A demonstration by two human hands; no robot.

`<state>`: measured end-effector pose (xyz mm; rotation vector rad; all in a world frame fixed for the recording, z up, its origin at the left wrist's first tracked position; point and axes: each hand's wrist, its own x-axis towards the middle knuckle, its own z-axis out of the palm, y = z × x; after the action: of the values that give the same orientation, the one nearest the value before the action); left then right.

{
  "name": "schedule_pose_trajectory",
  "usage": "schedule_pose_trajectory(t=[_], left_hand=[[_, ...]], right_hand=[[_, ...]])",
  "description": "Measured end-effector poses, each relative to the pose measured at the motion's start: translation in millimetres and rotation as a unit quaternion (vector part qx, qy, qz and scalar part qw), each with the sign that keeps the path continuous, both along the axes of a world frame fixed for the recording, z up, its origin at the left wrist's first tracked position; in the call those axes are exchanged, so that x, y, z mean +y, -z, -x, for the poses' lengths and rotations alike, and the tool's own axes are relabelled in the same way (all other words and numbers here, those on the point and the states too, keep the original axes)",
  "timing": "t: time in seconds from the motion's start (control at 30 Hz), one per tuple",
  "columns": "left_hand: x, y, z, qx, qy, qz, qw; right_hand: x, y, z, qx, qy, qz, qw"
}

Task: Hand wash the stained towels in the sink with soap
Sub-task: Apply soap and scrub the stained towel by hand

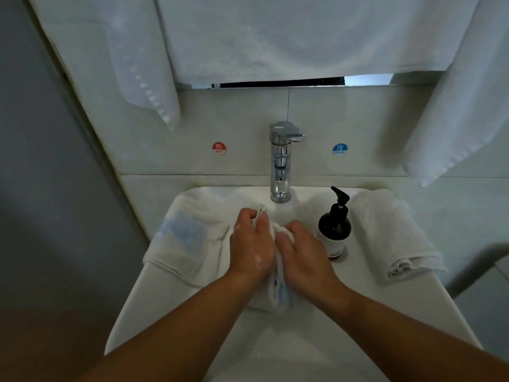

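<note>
Left hand (252,244) and right hand (303,249): side by side, knuckles up, both clamped on one bunched towel (278,295). Suds on back of left hand. Bunched towel squeezed between the palms above the sink (165,312) basin, loose tail hanging toward 6 o'clock, faint blue mark on the tail.

At 9 o'clock of the hands: stained towel (190,252), draped over the sink rim, pale blue patch on its upper face.

At 2 o'clock, just beside right hand: dark soap bottle (334,230), black pump, upright on the sink ledge.

At 3 o'clock, past the bottle: rolled towel (391,235), white, lying on the ledge edge.

At 12 o'clock: chrome faucet (281,161), lever swung toward 3 o'clock.

On the wall behind: red HOT sticker (219,148) at 11 o'clock, blue COLD sticker (340,149) at 1 o'clock.

Farthest, across the top: hanging towels (275,37), white.
</note>
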<state>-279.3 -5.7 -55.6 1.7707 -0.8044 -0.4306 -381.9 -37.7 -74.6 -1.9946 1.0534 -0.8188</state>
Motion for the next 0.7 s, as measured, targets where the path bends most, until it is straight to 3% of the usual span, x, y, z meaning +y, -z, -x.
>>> schedule_pose_trajectory(t=[0.1,0.2,0.3,0.4,0.47,0.57,0.63,0.7], left_hand=[[8,7,6,-0.014,0.027,-0.05,0.998],[17,1,17,-0.041,0.087,0.002,0.995],[3,-3,3,-0.014,0.033,0.033,0.999],[3,3,-4,0.024,-0.003,-0.023,0.999],[12,3,5,0.016,0.037,-0.023,0.999],[17,-8,12,-0.017,0.081,0.003,0.997],[7,-9,5,-0.002,0.044,0.032,0.998],[1,-5,-1,0.018,0.003,0.004,1.0]], right_hand=[[-3,-13,-5,-0.069,0.022,0.047,0.996],[-22,-10,-3,-0.037,0.075,-0.017,0.996],[-10,0,1,0.015,0.033,-0.014,0.999],[10,-11,-3,-0.064,-0.017,0.034,0.997],[2,-16,-6,-0.081,0.022,0.048,0.995],[-21,-12,-3,-0.043,0.078,-0.03,0.996],[-14,-6,-1,-0.012,0.047,-0.03,0.998],[2,-7,-2,-0.034,0.006,0.011,0.999]])
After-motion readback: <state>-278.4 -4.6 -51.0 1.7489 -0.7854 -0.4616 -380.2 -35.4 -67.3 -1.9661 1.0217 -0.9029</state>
